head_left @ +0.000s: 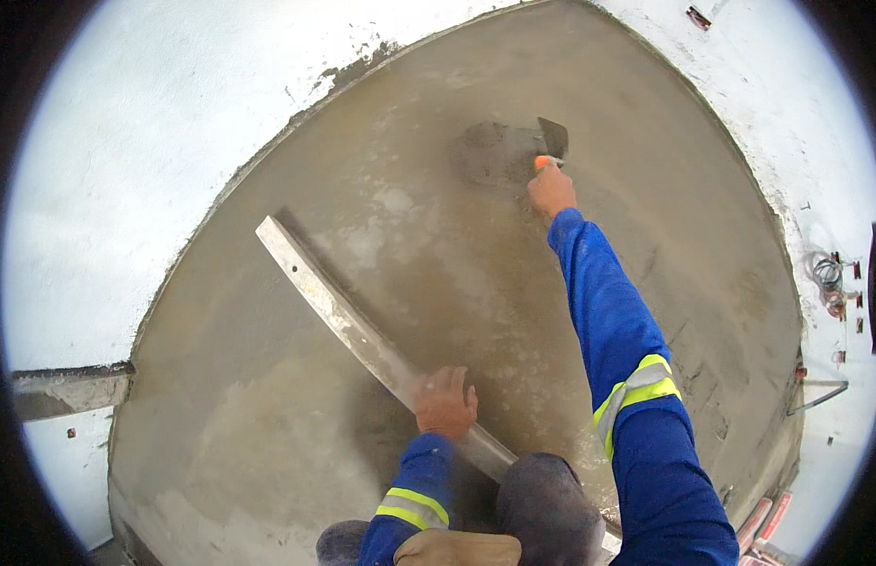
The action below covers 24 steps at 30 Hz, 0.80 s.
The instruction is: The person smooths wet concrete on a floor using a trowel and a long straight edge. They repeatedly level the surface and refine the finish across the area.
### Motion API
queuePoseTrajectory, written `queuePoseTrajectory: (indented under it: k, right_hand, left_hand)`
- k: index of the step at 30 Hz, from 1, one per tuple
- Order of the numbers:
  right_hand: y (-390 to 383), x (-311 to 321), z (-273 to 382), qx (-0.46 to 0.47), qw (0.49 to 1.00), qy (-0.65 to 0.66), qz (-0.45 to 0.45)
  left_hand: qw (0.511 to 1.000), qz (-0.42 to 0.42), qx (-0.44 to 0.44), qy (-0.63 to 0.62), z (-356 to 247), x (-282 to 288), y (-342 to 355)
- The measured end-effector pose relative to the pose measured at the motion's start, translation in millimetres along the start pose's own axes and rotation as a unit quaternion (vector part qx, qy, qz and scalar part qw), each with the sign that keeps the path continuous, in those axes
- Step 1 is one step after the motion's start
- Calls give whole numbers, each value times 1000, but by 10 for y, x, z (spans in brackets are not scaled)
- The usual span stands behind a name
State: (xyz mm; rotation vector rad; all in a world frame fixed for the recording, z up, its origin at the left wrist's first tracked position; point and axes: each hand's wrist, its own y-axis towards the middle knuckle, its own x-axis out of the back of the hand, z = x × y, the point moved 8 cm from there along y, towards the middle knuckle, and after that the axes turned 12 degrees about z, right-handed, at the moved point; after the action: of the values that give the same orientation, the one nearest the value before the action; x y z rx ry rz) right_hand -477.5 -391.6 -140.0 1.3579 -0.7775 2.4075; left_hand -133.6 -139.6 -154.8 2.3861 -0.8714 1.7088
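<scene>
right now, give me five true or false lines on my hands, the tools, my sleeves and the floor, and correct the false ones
1. The right hand holds a trowel with an orange handle. True.
2. The left hand is on the long pale bar. True.
3. The trowel is to the left of the bar. False: it is to the right of the bar's far end.
4. Both sleeves are plain red. False: they are blue with yellow and silver bands.
5. The floor is covered with wooden planks. False: it is a grey-brown, cement-like surface.
</scene>
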Motion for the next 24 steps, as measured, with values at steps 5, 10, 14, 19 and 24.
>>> queuePoseTrajectory:
  k: [5, 10, 14, 19, 24]
  right_hand:
    - [-38, -395, 540, 109, 991, -37, 61]
    - [-311, -495, 834, 95, 993, -7, 65]
    - [-440, -528, 755, 118, 990, -25, 75]
    - [-722, -556, 679, 147, 984, -39, 91]
    - [-904, -577, 519, 175, 974, -62, 132]
  left_hand:
    - [1000, 3, -1, -6, -18, -6, 0]
    - [1000, 2, 2, -10, 23, -20, -25]
    - [1000, -5, -2, -11, -27, 4, 4]
    - [1000, -16, -5, 3, -44, 28, -10]
    - [1000, -20, -3, 0, -39, 30, -11]
